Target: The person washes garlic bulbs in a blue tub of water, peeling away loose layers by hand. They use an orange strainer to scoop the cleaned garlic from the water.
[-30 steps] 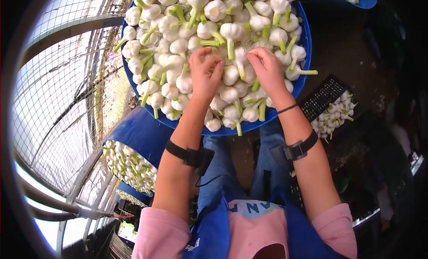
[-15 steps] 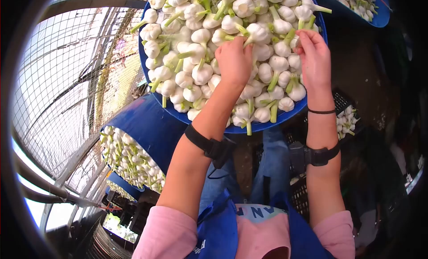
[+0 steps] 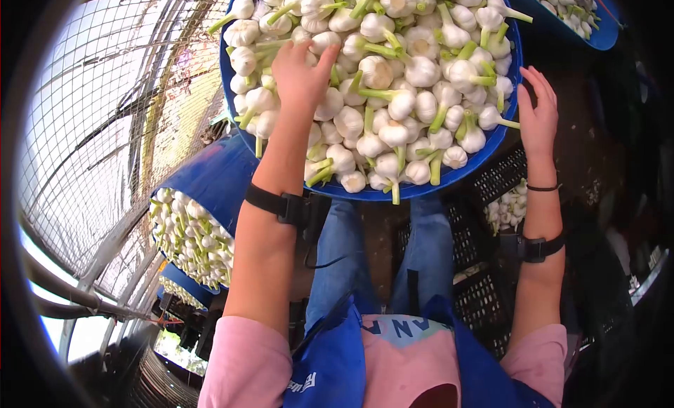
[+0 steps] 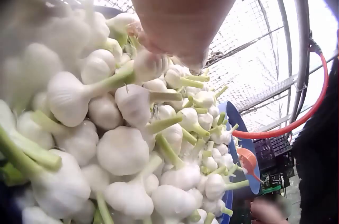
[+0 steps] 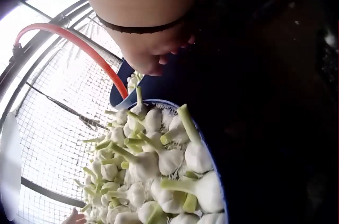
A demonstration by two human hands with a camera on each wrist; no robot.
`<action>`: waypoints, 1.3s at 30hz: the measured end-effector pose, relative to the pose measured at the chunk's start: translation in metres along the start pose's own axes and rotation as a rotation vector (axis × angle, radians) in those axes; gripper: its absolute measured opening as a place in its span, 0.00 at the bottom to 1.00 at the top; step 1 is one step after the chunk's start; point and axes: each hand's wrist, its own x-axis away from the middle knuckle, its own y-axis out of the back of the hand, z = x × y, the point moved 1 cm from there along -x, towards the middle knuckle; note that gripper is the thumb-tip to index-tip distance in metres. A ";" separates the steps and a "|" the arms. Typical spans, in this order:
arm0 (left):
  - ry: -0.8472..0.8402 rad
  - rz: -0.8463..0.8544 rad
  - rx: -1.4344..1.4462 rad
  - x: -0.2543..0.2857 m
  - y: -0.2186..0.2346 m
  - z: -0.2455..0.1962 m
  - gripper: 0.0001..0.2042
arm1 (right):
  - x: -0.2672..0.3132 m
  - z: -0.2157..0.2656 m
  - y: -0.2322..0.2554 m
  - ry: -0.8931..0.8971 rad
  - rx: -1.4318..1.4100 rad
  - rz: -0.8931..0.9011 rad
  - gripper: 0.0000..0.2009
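The garlic (image 3: 422,71) sits in the tub (image 3: 420,192), under the left hand (image 3: 300,78), fingers spread. The right hand (image 3: 539,124) (fingers loose too) is farther off, just outside.

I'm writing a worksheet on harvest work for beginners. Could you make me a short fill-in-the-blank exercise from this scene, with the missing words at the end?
1. The white garlic bulbs have cut stems coloured ____.
2. They are heaped in a large round tub coloured ____.
3. The left hand is over the bulbs, while the ____ hand is beside the tub, holding nothing.
4. Under the blue outer garment, the person's shirt is ____.

Missing words: green; blue; right; pink.
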 end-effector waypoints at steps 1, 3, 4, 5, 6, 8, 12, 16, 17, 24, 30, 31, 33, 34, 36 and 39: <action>-0.023 -0.014 -0.062 0.013 -0.008 -0.014 0.28 | -0.002 0.028 -0.019 0.075 -0.079 0.025 0.15; -0.169 -0.027 -0.174 0.043 -0.015 -0.030 0.28 | -0.004 0.072 -0.062 0.147 -0.100 0.045 0.17; -0.143 0.038 -0.138 0.057 -0.016 -0.035 0.28 | -0.002 0.092 -0.080 0.140 -0.037 0.035 0.20; -0.169 0.010 -0.127 0.074 -0.011 -0.044 0.27 | 0.003 0.110 -0.094 0.098 -0.012 0.066 0.23; -0.192 -0.019 -0.117 0.082 -0.008 -0.050 0.26 | 0.008 0.123 -0.106 0.059 0.011 0.099 0.26; -0.204 -0.114 -0.136 0.082 -0.017 -0.047 0.25 | 0.025 0.131 -0.130 0.065 0.074 0.115 0.28; -0.199 -0.117 -0.226 0.071 -0.037 -0.053 0.23 | 0.023 0.128 -0.161 0.102 0.084 0.142 0.27; -0.098 -0.155 -0.222 0.046 -0.061 -0.054 0.18 | -0.005 0.123 -0.181 0.049 0.261 0.410 0.22; -0.089 -0.170 -0.224 0.037 -0.063 -0.055 0.15 | -0.017 0.118 -0.187 0.192 0.317 0.333 0.20; 0.104 0.246 -0.096 0.000 -0.039 -0.053 0.22 | -0.027 0.119 -0.137 0.210 0.120 0.416 0.21; -0.163 -0.035 -0.255 0.100 -0.063 -0.082 0.33 | 0.050 0.073 -0.118 0.171 0.243 0.246 0.39; -0.207 -0.030 -0.254 0.090 -0.068 -0.080 0.34 | 0.048 0.070 -0.130 0.164 0.258 0.212 0.38; -0.264 -0.041 -0.327 0.062 -0.076 -0.077 0.34 | 0.043 0.056 -0.151 0.176 0.295 0.181 0.38; -0.265 -0.044 -0.303 0.044 -0.079 -0.070 0.30 | 0.043 0.050 -0.154 0.172 0.286 0.183 0.38; -0.460 0.023 -0.237 0.011 -0.063 -0.045 0.24 | 0.040 0.053 -0.152 0.189 0.269 0.201 0.38; -0.340 0.045 -0.201 0.020 -0.058 -0.039 0.27 | 0.050 0.068 -0.143 0.093 0.073 0.184 0.36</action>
